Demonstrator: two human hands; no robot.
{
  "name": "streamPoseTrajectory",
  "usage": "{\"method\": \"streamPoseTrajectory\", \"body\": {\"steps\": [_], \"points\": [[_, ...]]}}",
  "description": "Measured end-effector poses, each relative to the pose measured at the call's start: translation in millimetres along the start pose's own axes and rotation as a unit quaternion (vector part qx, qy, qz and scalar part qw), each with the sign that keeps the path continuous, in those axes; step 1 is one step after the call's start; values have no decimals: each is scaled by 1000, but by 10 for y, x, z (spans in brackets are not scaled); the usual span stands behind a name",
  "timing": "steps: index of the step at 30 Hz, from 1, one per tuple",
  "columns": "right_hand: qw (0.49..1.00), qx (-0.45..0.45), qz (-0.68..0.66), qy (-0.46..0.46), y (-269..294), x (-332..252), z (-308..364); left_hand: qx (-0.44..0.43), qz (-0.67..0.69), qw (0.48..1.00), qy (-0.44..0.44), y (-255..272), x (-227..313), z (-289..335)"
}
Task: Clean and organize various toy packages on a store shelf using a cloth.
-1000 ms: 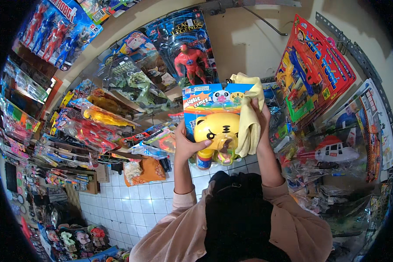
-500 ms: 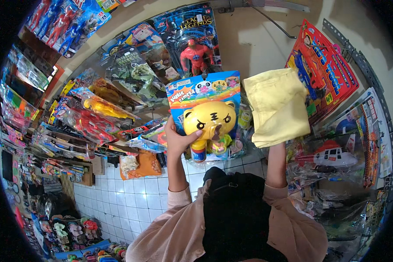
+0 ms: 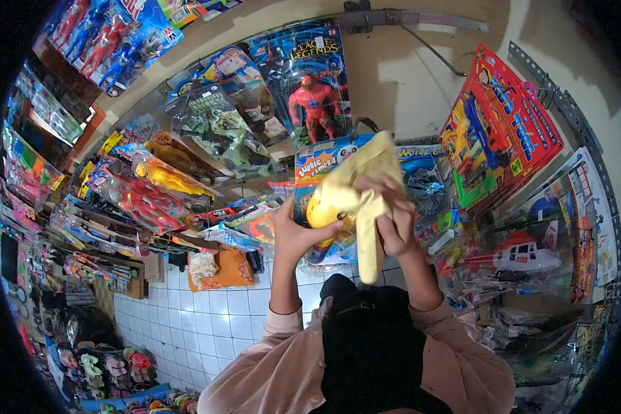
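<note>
the pack is up in front of the person's chest, and the left hand is closed on its left edge, thumb laid across the front near the yellow head; that grip probably steadies the pack from one side and leaves the rest of its face free for the cloth. the right hand, partly blurred, has its fingers curled around the bunched cloth at the pack's right side. the cloth covers the right part of the pack's face, its upper part fanned out and a folded end dangling past the pack's lower half toward the person; whether it presses on the plastic or only hangs over it, i cannot tell. the pack's front is turned to the person, its printed top edge pointing away from them and its bottom toward their chest, so its long axis runs nearly straight up the view; any slight lean is hard to judge under the cloth. beyond the pack's top hangs the red figure, to its right the tool set, and lower left of it the orange bag.
</note>
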State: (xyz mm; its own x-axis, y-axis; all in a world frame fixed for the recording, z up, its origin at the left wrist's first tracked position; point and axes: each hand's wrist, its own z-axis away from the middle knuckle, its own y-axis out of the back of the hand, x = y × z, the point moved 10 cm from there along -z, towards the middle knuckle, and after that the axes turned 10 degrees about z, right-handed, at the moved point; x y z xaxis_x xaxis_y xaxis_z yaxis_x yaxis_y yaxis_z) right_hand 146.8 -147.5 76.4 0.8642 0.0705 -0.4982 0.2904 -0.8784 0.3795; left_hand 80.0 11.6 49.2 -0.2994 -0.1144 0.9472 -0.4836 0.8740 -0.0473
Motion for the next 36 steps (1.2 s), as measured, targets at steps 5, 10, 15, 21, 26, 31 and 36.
{"method": "streamPoseTrajectory", "body": {"steps": [5,10,15,21,26,31,36], "points": [[957,69,-260,-111,-166,277,254,41,-92,993,-68,79,97,-104],[820,240,-246,-458,186,787,474,12,-81,996,-20,46,98,-89],[976,159,46,-141,337,115,-75,1,-168,981,-93,-110,160,-23],[984,24,173,33,-129,-579,-251,90,-14,996,7,68,-362,17],[967,27,252,-1,274,-20,-310,15,-57,991,-123,-172,197,-30],[970,40,233,47,233,-318,-375,14,-194,972,-134,-265,301,-26],[953,45,301,13,257,-322,-445,8,-177,975,-137,-199,190,-7]]}}
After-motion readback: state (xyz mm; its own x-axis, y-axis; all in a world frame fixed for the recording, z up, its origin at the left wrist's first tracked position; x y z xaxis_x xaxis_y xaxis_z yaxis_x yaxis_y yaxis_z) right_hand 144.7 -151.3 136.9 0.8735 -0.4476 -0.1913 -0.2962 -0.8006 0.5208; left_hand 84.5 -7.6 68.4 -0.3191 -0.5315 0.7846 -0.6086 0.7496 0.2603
